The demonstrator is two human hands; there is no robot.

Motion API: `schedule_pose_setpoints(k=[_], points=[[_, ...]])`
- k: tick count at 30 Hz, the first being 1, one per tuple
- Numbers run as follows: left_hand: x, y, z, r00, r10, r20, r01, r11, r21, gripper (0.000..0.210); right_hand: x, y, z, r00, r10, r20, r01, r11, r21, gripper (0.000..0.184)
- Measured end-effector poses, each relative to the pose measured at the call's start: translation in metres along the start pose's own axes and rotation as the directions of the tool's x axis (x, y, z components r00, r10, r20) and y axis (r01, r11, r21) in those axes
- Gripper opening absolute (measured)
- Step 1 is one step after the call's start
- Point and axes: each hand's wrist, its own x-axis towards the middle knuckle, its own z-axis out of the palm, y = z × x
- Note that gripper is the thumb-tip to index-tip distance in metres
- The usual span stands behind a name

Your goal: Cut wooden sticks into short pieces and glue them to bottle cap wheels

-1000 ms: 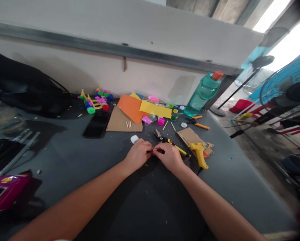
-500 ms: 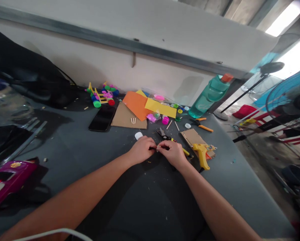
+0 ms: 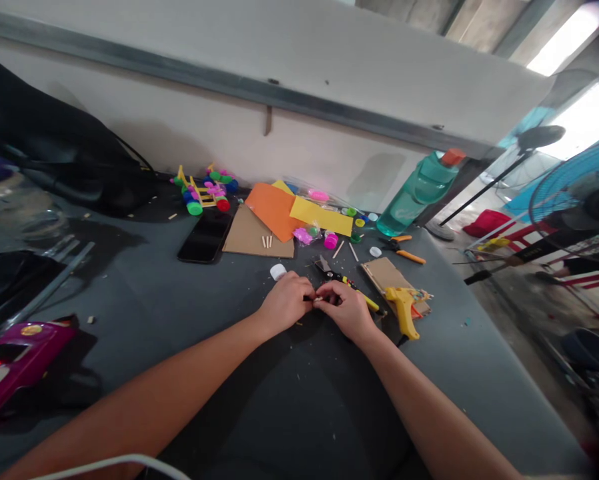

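My left hand (image 3: pixel 288 300) and my right hand (image 3: pixel 343 307) meet above the dark table, fingertips almost touching. My right thumb and fingers pinch a tiny pale piece (image 3: pixel 318 300), too small to name. The left fingers are pressed together at its side; whatever they hold is hidden. Just beyond the right hand lie pliers or cutters (image 3: pixel 326 269) with dark jaws and yellow-and-black handles, partly covered by that hand. A white cap-like piece (image 3: pixel 278 271) rests beyond my left hand. Short wooden stick pieces (image 3: pixel 267 242) lie on a cardboard sheet (image 3: pixel 239 235).
A yellow glue gun (image 3: pixel 404 310) rests on cardboard (image 3: pixel 379 273) at right. Behind are orange paper (image 3: pixel 269 210), bottle caps, orange-handled pliers (image 3: pixel 410 256) and a teal bottle (image 3: pixel 417 193). A phone (image 3: pixel 204 237), colourful toy-like models (image 3: pixel 204 193) and a magenta device (image 3: pixel 24 360) stand left.
Both hands stay nearly in place. The fingers have shifted slightly, and the tiny pale piece now shows at the right fingertips.
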Motion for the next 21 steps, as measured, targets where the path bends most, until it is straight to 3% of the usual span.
schedule_pose_setpoints(k=[6,21], points=[[0.0006,-0.0022,0.0005,1.000,-0.023,0.007,0.023,1.000,0.003,0.004,0.0010,-0.0037,-0.0018,0.998,-0.057,-0.008,0.057,0.998,-0.010,0.002],[0.0018,0.0006,-0.0025,0.999,-0.039,0.017,0.039,0.998,0.044,0.006,0.0025,-0.0048,0.0020,1.000,-0.007,-0.028,0.007,1.000,-0.002,0.003]])
